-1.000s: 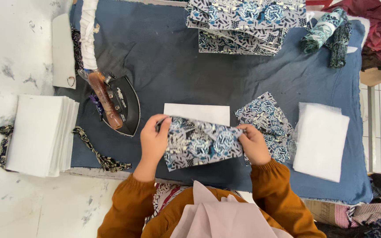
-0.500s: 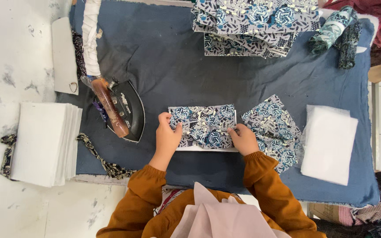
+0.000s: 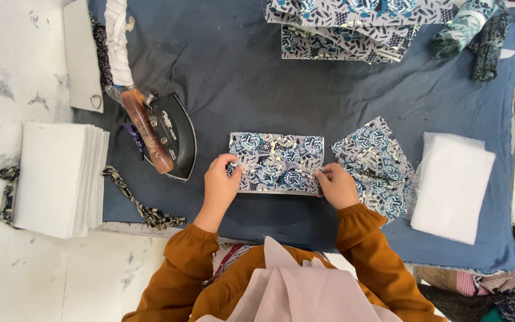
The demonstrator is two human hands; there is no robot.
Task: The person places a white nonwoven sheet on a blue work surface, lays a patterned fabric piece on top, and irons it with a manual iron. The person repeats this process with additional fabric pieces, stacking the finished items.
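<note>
Both hands pinch a blue patterned cloth piece (image 3: 276, 162) lying flat on the blue-covered table (image 3: 257, 77): left hand (image 3: 222, 182) at its nine o'clock edge, right hand (image 3: 336, 185) at four o'clock, fingers curled.

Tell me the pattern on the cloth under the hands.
Cloth: blue, black and white leafy print, seen in the head view.

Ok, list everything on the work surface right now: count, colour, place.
patterned cloth piece: 1, blue-white print, centre, flat under both hands
loose patterned pieces: small pile, same print, right of it
folded patterned stack: 1, top
rolled fabric: dark green, top right
iron: 1, black, brown handle, left
white sheet stack: 1, far left
white pad: 1, right
blue cover: underneath
left hand: cloth's left edge
right hand: cloth's right edge
</note>
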